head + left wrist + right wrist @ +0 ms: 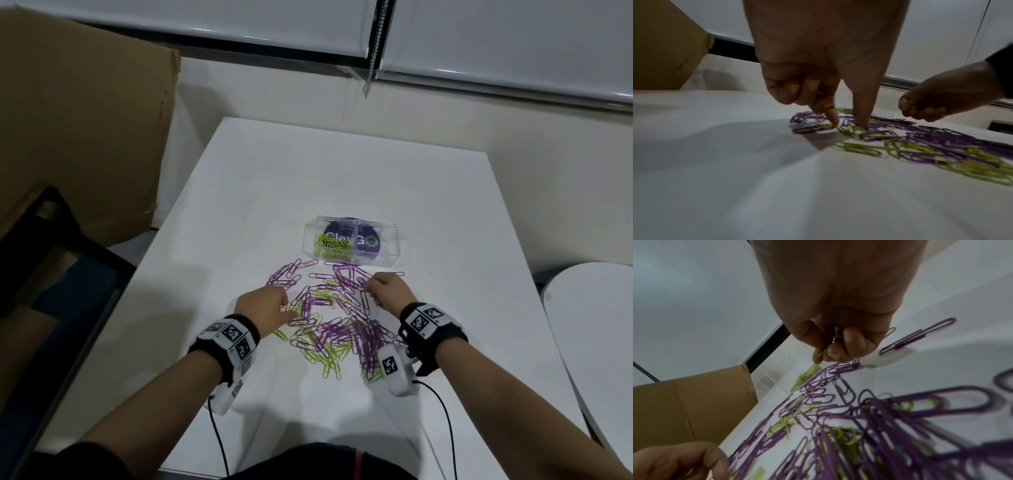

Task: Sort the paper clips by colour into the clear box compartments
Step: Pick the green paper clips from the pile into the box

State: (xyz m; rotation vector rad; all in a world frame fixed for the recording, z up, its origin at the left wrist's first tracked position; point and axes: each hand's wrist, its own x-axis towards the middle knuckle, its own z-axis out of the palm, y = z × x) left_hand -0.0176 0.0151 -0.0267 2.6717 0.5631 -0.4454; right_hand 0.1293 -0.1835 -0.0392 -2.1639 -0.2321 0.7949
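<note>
A mixed pile of purple paper clips and green paper clips lies on the white table. Behind it stands the clear box; its left compartment holds green clips and its right one shows only a purple label. My left hand is at the pile's left edge. In the left wrist view its forefinger and thumb come down on a green clip, the other fingers curled. My right hand hovers over the pile's far right, fingers curled round green clips.
A large cardboard box stands off the table's left side, with a dark chair frame below it. A round white table sits to the right. Wrist camera cables trail over the near table edge.
</note>
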